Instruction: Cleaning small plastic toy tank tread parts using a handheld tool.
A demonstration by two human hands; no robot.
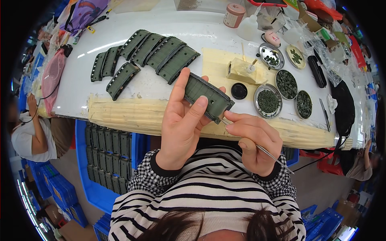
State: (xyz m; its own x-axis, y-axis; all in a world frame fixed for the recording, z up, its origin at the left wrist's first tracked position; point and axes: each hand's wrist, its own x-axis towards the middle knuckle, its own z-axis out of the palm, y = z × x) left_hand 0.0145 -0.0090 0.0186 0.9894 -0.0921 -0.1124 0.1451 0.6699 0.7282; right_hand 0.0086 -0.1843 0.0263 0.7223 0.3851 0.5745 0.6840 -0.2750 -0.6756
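Observation:
My left hand (183, 124) grips a curved green panel (197, 93) with dark rough edges and small holes, its thumb pressed on the face. A slim metal tool (270, 155) is pinched in my right hand (259, 146), its tip at the panel's near right corner. That hand's thumb has a tan covering. Beyond my left hand, several similar green panels (173, 64) lie in an overlapping row on the white table. A smaller green panel (122, 79) lies apart from them. Round metal dishes of small dark green pieces, one a dish (268, 115), sit to the right.
A taped block (246, 71) with a small stick and a black round lid (239, 91) lie near the dishes. Yellow padding (120, 110) lines the table's front edge. Below left, a blue tray (83, 168) holds rows of green panels. A pink mesh bag (53, 80) hangs at left.

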